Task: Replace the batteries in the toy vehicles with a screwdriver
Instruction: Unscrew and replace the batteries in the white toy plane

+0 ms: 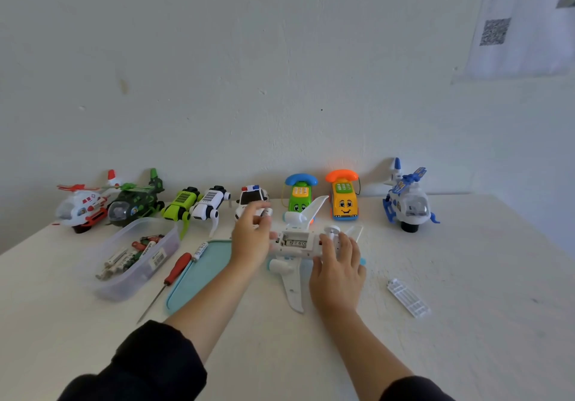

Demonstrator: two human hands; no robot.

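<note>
My right hand (pixel 337 263) lies over the tail end of the white plastic toy airplane (pixel 295 253), its grip curled round the body and pinning it belly-up on the white counter (pixel 466 276). My left hand (pixel 250 239) sits at the other end of the plane, just beside the open battery compartment (pixel 294 242); its fingertips are blurred, so I cannot tell whether that grip is pinching anything or merely loose. One wing points toward me, the other toward the wall. Under and to the left of the plane lies a pale teal tray (pixel 199 276). At the tray's far left edge rests a white cylindrical battery (pixel 200 250), and beside it the red-handled screwdriver (pixel 172 279), untouched, its thin metal shaft pointing toward me. Further left stands a clear plastic tub of batteries (pixel 137 257). Well to the right of my right hand lies the ribbed white battery cover (pixel 408 297), apart from the plane. Along the wall stand the other toys: a white and red helicopter (pixel 82 207), a dark green helicopter (pixel 135 203), a lime green robot dog (pixel 180 206), a white robot dog (pixel 210 206), a white police car (pixel 252 198) partly behind my left hand, a green telephone car (pixel 299 195), a yellow telephone car (pixel 343 200) and a white and blue helicopter (pixel 406 200).
</note>
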